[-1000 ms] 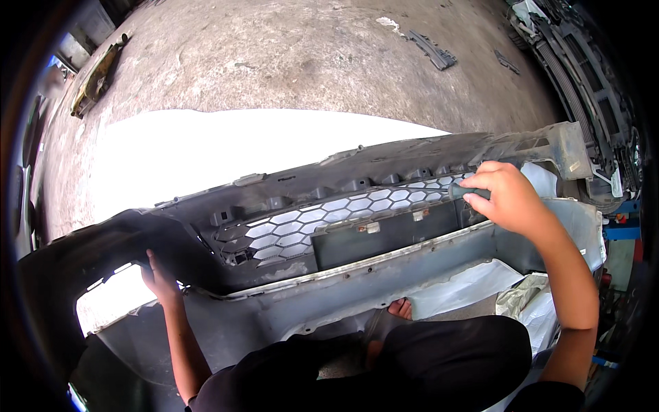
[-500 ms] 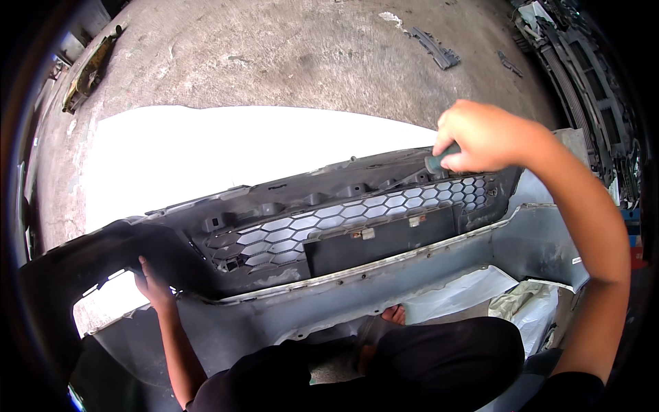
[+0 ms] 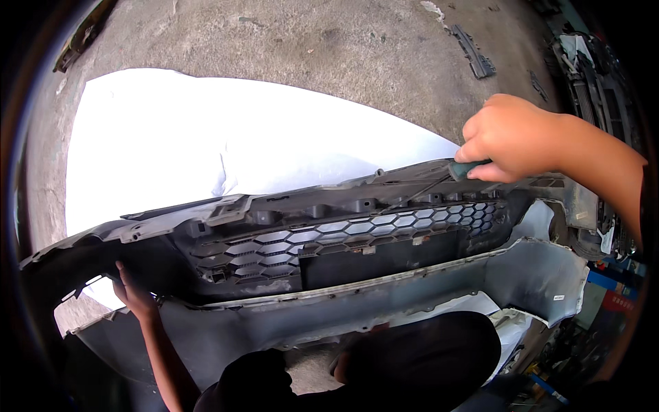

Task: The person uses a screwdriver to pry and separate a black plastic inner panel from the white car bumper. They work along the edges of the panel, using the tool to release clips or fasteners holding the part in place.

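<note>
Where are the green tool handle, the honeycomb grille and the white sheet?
Green tool handle (image 3: 461, 171): head view, on its exposed end.
Honeycomb grille (image 3: 362, 224): head view, on its mesh near the middle.
White sheet (image 3: 206, 141): head view, on its bright upper surface.

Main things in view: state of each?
Bumper: detached, scuffed
Mesh grille: set in bumper, see-through
Right hand: closed around tool handle
Tool: held, shaft slanting toward bumper, tip contact unclear
Left hand: at bumper's left end, grip unclear
White sheet: spread out, creased
Black strip: lying loose
</note>
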`<action>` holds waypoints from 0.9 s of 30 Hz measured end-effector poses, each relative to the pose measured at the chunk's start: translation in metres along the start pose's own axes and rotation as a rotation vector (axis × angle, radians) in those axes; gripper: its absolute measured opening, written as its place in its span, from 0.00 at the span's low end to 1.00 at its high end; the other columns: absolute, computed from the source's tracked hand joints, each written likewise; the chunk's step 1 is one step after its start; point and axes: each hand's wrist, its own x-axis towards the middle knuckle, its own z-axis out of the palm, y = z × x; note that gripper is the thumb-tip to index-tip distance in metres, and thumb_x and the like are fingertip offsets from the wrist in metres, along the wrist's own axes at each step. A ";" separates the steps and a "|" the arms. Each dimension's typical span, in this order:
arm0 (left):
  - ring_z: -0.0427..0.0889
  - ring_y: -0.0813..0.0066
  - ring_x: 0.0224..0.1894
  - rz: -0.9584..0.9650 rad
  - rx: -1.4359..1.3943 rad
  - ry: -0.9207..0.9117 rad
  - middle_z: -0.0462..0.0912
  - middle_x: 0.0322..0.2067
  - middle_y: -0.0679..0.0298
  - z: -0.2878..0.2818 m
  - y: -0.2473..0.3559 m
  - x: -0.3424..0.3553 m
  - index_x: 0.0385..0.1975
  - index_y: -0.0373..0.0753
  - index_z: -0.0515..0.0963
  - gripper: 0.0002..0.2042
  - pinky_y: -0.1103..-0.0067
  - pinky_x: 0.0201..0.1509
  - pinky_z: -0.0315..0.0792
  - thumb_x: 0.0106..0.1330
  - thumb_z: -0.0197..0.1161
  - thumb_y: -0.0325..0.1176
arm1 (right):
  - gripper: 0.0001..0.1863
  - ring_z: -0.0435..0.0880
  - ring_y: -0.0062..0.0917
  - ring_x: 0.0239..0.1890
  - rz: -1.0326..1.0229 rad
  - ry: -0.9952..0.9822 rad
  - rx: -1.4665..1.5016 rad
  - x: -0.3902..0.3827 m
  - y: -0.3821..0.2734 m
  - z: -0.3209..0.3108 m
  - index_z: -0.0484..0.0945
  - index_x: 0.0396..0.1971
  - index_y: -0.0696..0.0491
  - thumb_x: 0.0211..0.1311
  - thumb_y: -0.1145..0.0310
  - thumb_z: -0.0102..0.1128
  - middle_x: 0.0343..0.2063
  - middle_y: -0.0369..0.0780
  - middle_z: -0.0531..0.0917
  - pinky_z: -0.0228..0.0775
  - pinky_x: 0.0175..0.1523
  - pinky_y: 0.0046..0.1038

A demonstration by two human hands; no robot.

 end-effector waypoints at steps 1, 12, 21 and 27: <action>0.73 0.81 0.33 -0.001 0.002 0.001 0.79 0.34 0.67 -0.001 0.001 -0.001 0.42 0.29 0.79 0.20 0.81 0.39 0.69 0.74 0.57 0.46 | 0.14 0.80 0.37 0.24 -0.058 0.011 -0.055 0.003 0.003 0.002 0.86 0.35 0.51 0.48 0.61 0.71 0.23 0.37 0.80 0.71 0.29 0.38; 0.69 0.84 0.29 -0.040 0.041 -0.004 0.75 0.28 0.72 0.003 -0.001 0.002 0.41 0.32 0.78 0.19 0.83 0.33 0.64 0.74 0.57 0.46 | 0.13 0.81 0.39 0.22 0.033 -0.103 -0.014 0.020 0.004 -0.007 0.84 0.30 0.54 0.49 0.60 0.70 0.21 0.41 0.82 0.72 0.29 0.38; 0.76 0.78 0.36 -0.025 0.023 0.005 0.81 0.38 0.64 0.014 0.010 0.000 0.48 0.28 0.77 0.21 0.79 0.42 0.72 0.75 0.56 0.45 | 0.15 0.81 0.42 0.23 0.237 -0.126 0.126 0.017 -0.018 -0.014 0.85 0.31 0.57 0.49 0.61 0.69 0.23 0.43 0.83 0.73 0.30 0.40; 0.75 0.81 0.35 -0.019 0.049 -0.032 0.81 0.35 0.66 0.008 -0.002 0.006 0.45 0.28 0.78 0.20 0.82 0.40 0.70 0.74 0.57 0.45 | 0.15 0.76 0.30 0.15 -0.176 -0.002 -0.368 -0.012 -0.037 0.008 0.80 0.31 0.58 0.43 0.66 0.59 0.16 0.37 0.74 0.62 0.18 0.34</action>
